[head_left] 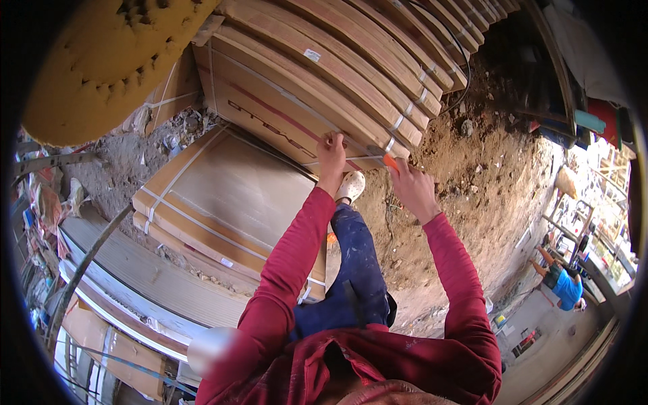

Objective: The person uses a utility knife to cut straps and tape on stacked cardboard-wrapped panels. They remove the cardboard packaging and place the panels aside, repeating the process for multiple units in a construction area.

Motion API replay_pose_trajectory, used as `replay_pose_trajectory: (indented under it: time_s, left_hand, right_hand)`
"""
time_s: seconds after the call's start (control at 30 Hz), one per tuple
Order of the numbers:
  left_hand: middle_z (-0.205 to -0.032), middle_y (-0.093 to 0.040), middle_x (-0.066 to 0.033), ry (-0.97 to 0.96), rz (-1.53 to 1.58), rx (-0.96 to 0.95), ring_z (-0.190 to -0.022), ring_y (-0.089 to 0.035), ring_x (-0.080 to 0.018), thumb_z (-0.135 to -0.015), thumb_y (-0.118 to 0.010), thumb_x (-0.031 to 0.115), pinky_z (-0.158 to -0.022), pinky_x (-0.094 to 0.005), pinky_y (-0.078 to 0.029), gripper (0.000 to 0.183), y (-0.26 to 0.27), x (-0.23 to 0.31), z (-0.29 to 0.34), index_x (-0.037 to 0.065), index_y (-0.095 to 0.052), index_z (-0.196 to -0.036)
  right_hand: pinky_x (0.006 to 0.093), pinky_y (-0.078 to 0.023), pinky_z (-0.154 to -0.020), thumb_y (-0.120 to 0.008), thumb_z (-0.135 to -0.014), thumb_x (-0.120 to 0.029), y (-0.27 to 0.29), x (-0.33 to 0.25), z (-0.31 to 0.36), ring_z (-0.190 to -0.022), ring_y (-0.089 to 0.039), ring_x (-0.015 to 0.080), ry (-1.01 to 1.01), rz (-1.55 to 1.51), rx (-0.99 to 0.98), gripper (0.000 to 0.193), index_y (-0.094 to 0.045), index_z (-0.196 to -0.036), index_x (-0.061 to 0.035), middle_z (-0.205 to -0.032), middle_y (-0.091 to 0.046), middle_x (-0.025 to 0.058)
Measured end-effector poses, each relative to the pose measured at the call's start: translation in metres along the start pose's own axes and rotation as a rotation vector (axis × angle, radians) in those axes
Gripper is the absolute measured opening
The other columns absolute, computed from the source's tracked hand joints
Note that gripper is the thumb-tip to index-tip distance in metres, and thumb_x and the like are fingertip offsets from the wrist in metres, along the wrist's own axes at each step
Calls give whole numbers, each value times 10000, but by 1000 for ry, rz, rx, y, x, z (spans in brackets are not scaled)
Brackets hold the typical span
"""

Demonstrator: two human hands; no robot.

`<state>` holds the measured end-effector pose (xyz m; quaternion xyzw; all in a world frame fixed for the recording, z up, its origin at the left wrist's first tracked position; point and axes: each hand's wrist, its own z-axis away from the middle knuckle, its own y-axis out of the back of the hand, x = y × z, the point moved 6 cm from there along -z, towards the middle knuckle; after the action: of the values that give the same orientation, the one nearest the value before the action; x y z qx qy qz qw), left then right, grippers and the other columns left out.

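Right hand [413,187]: fingers clamped on orange-handled tool [391,162], centre of frame, presumably for control beside white strap [389,144].
Left hand [331,160]: fingers curled at front carton [253,101]; grip cannot be told.
White strap: crosses carton edge, presumably binding it.

"What do we have at mid-frame?"
"Our right hand [414,189] grips an orange-handled tool [391,162] near a white strap [390,144] on the upright cartons [324,77]; our curled left hand [331,156] is left of it."
"And around that?"
"We see a flat carton [233,182] left of centre and a person in a blue shirt [568,290] at lower right."
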<state>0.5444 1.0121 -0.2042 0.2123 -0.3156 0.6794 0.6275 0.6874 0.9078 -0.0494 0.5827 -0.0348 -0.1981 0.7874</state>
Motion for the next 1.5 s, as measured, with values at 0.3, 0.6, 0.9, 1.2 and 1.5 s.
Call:
replay_pose_trajectory:
  time_s: [0.3, 0.6, 0.9, 1.2, 1.5]
  left_hand:
    - [-690, -523, 13, 161, 121, -154, -638, -492, -92, -948, -543, 316, -605, -258, -398, 270, 2, 1, 0, 96, -605, -805]
    - [-636, -446, 30, -86, -185, -240, -612, -411, -54, -1014, -498, 347, -559, -233, -316, 371, 0, 13, -1, 50, -605, -819]
    - [-783, -649, -196, -357, -695, 19, -774, -634, -367, -978, -475, 288, -688, -455, -477, 349, 97, 36, -42, 21, -635, -819]
    - [-1061, -665, -231, -243, -813, -135, -938, -662, -322, -963, -530, 341, -825, -388, -508, 487, 171, 53, -29, -90, -554, -1188]
    - [-900, -664, -103, -251, -529, -96, -811, -613, -155, -967, -569, 240, -729, -287, -472, 371, 202, 163, 20, -21, -543, -1229]
  right_hand:
    - [422, -494, -417, -500, -961, -218, -5, -8, -8, -524, -651, 312, 87, 87, -147, 214, -542, -1056, -30, -768, -668, 141]
    - [474, -517, -524, -493, -956, -243, 5, -9, -7, -607, -650, 356, -226, -175, -408, 273, -558, -1042, 9, -716, -644, 213]
    - [472, -451, -539, -524, -952, -202, 96, -14, 120, -651, -626, 380, -467, -208, -234, 175, -565, -986, -35, -781, -620, 225]
    - [500, -495, -600, -515, -959, -201, -22, -105, 23, -716, -639, 402, -239, -471, -40, 282, -504, -1217, -88, -918, -643, 196]
    - [473, -483, -461, -531, -947, -206, 51, -269, -270, -584, -646, 350, 468, 16, 423, 147, -556, -1044, -99, -760, -672, 155]
